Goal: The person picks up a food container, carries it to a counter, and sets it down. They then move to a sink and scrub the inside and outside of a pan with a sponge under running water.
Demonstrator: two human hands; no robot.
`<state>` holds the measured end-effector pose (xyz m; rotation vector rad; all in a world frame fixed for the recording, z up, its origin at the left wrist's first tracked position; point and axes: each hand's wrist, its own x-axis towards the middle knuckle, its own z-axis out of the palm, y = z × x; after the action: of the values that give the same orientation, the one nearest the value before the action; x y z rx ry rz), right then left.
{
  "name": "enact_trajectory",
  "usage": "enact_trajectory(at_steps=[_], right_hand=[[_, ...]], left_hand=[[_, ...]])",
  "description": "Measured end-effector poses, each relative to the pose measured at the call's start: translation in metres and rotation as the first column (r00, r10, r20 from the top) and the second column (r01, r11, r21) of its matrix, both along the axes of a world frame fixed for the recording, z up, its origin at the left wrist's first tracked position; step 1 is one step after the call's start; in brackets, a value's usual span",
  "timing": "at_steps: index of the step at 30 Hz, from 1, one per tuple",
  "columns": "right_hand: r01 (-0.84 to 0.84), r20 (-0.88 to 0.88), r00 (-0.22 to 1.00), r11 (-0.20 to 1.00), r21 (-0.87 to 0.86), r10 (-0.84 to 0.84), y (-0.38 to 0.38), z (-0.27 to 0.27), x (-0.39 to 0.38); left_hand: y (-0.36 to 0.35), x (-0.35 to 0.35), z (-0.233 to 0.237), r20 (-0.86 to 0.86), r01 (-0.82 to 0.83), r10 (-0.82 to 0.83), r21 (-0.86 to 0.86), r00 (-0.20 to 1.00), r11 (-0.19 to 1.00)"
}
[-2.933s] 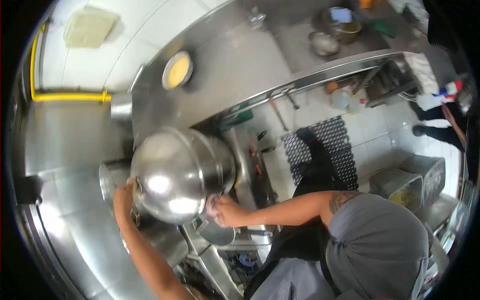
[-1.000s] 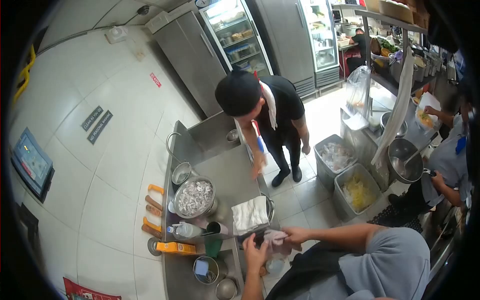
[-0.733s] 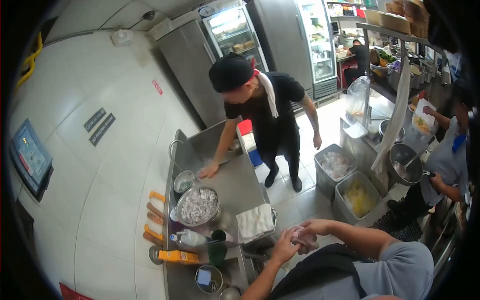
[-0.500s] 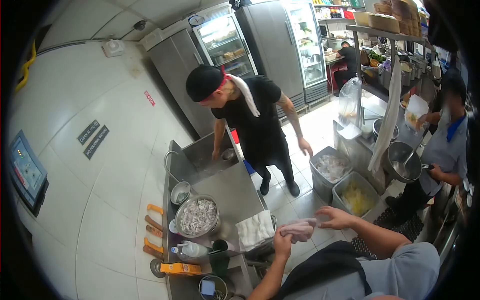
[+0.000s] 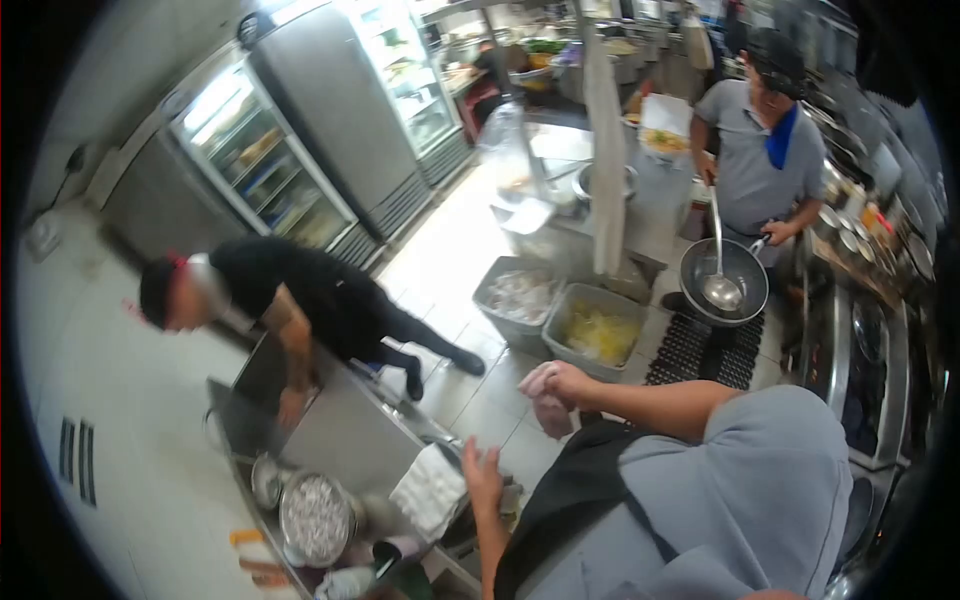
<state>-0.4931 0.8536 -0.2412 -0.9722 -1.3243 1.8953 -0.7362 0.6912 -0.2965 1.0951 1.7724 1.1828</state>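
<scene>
A bunched pinkish cloth (image 5: 552, 416) hangs from my right hand (image 5: 570, 383), whose fingers are closed around it, in front of my dark apron. My left hand (image 5: 483, 475) is apart from the cloth, fingers spread and holding nothing I can see. Close beside that hand, a folded white towel (image 5: 428, 492) lies at the edge of the steel counter (image 5: 350, 432).
A metal bowl of pale food pieces (image 5: 318, 518) stands on the counter. One person (image 5: 290, 290) leans over the sink. Another person (image 5: 760, 150) holds a wok (image 5: 725, 285) with a ladle. Two grey bins (image 5: 597, 330) stand on the floor; a stove (image 5: 850, 370) is at right.
My view has swung right. The cloth, earlier in my left hand, is now in my right, and my hands are further apart. The person at the sink bends lower.
</scene>
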Motion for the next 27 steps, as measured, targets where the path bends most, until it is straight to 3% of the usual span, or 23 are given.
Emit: enact_trajectory(at_steps=[1, 3, 6, 7, 8, 9, 10, 11, 13, 14, 16, 17, 19, 21, 23, 25, 27], right_hand=[[0.084, -0.013, 0.996, 0.992, -0.093, -0.086, 0.001, 0.011, 0.004], [0.337, 0.033, 0.941, 0.928, -0.156, -0.336, 0.032, -0.048, 0.002], [0.270, -0.026, 0.963, 0.962, 0.044, -0.269, 0.081, -0.033, 0.034], [0.365, -0.163, 0.926, 0.916, 0.165, -0.339, 0.108, -0.037, 0.046], [0.490, -0.087, 0.872, 0.852, 0.183, -0.482, 0.130, -0.040, 0.066], [0.644, -0.204, 0.765, 0.719, 0.263, -0.611, 0.168, -0.077, 0.088], [0.724, -0.215, 0.687, 0.625, 0.294, -0.694, 0.178, -0.040, 0.114], [0.858, -0.207, 0.507, 0.470, 0.206, -0.836, 0.201, -0.027, 0.136], [0.934, -0.144, 0.206, 0.151, 0.325, -0.968, 0.247, -0.031, 0.199], [0.966, -0.115, 0.154, 0.125, 0.225, -0.981, 0.253, 0.005, 0.215], [0.894, -0.093, -0.039, -0.076, 0.442, -0.995, 0.290, 0.010, 0.253], [0.680, -0.158, -0.153, -0.220, 0.700, -0.975, 0.311, -0.006, 0.271], [0.649, 0.174, 0.090, 0.191, 0.736, -0.981, 0.329, -0.009, 0.275], [0.543, 0.371, 0.183, 0.408, 0.734, -0.911, 0.353, -0.059, 0.289], [0.515, 0.365, 0.242, 0.438, 0.737, -0.899, 0.369, -0.116, 0.293], [0.636, 0.166, 0.478, 0.470, 0.612, -0.863, 0.358, -0.080, 0.240], [0.708, 0.181, 0.359, 0.394, 0.586, -0.915, 0.371, -0.087, 0.221]], left_hand=[[0.006, 0.002, 0.011, -0.021, -0.007, 0.009, 0.116, 1.000, 0.993], [0.025, -0.006, 0.006, -0.037, -0.037, 0.044, 0.169, 0.998, 0.985], [0.048, -0.009, 0.025, -0.195, 0.012, 0.010, 0.112, 0.981, 0.994], [0.058, -0.013, 0.022, -0.218, 0.032, -0.014, 0.081, 0.976, 0.996], [0.065, -0.015, 0.016, -0.237, 0.053, -0.040, 0.053, 0.971, 0.997], [0.072, -0.018, 0.009, -0.254, 0.077, -0.069, 0.021, 0.965, 0.997], [0.080, -0.019, 0.003, -0.301, 0.090, -0.094, -0.027, 0.949, 0.996], [0.086, -0.021, -0.004, -0.343, 0.099, -0.119, -0.076, 0.932, 0.992], [0.097, -0.027, -0.016, -0.418, 0.098, -0.162, -0.170, 0.894, 0.980], [0.108, -0.030, -0.023, -0.408, 0.107, -0.175, -0.186, 0.896, 0.977], [0.125, -0.029, -0.035, -0.376, 0.104, -0.184, -0.225, 0.908, 0.969], [0.131, -0.025, -0.041, -0.361, 0.114, -0.203, -0.253, 0.910, 0.961], [0.162, -0.016, -0.027, -0.342, 0.110, -0.214, -0.298, 0.915, 0.948], [0.188, -0.018, -0.022, -0.325, 0.113, -0.225, -0.330, 0.919, 0.937], [0.215, -0.021, -0.021, -0.335, 0.102, -0.218, -0.332, 0.917, 0.938], [0.237, -0.028, -0.028, -0.324, 0.055, -0.159, -0.308, 0.933, 0.950], [0.254, -0.041, -0.035, -0.314, 0.017, -0.115, -0.298, 0.942, 0.954]])
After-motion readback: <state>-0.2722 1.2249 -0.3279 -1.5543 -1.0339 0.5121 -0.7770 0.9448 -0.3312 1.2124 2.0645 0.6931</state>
